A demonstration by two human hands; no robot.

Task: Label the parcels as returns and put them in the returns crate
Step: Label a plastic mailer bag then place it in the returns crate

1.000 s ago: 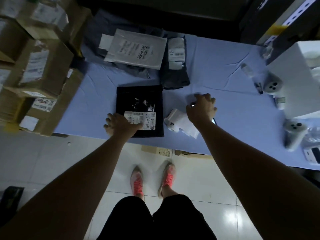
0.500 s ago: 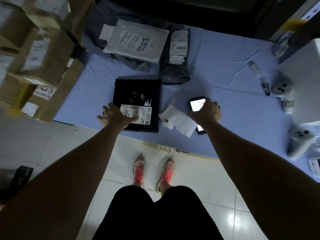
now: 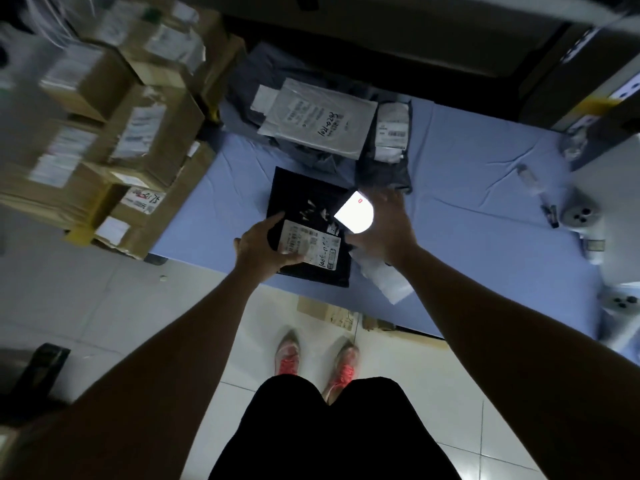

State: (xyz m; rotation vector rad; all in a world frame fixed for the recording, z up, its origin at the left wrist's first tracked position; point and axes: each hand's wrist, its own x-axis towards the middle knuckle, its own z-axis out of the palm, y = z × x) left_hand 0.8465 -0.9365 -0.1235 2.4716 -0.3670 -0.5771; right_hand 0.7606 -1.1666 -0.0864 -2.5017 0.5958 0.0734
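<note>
A person stands at a blue-covered tabletop (image 3: 467, 202), seen from above. The left hand (image 3: 261, 247) grips the near left corner of a flat black parcel (image 3: 304, 199) lying at the tabletop's near edge. Its thumb presses on the parcel's white shipping label (image 3: 311, 242), and the other fingers (image 3: 275, 218) curl round the left edge. The label shows barcodes and black marker handwriting, too blurred to read with confidence.

The right hand (image 3: 388, 230) holds a phone (image 3: 355, 214) just above the parcel's right edge. The phone's screen glows white with a small red mark. This hand is motion-blurred, so I cannot tell how its fingers lie.

Farther away lies a white poly mailer (image 3: 318, 123) with a printed label and marker writing ending in "01". Beside it on the right is a grey bagged parcel (image 3: 391, 133) with a barcode label.

Labelled cardboard boxes (image 3: 138, 133) are stacked to the left. One bears red handwriting.
</note>
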